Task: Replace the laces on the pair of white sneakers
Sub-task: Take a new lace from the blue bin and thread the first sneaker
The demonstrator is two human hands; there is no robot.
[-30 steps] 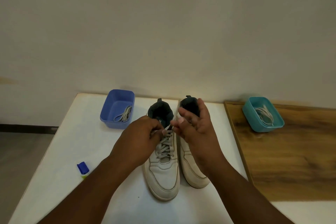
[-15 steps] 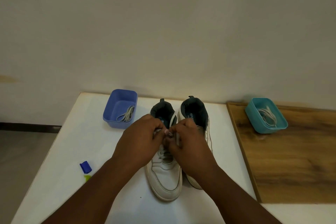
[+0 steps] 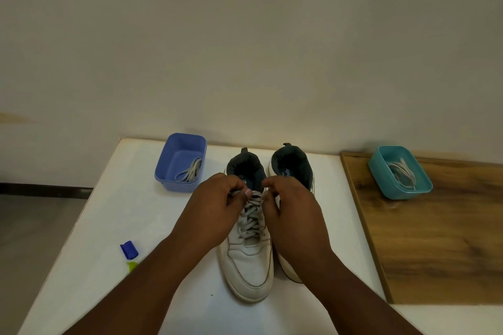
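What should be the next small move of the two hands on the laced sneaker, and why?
Probably pull the lace ends out of the top eyelets. Both the left hand and the right hand pinch the grey lace at the top of the left sneaker, which is laced all the way down.

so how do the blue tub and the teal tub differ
The blue tub stands on the white table, left of the sneakers; the teal tub stands on the wooden board, to their right. The lace in the blue tub looks greyer and lies folded in flat loops against its right side, while the lace in the teal tub is paler and loosely bundled. Both are small, open, rectangular tubs, each holding a lace.
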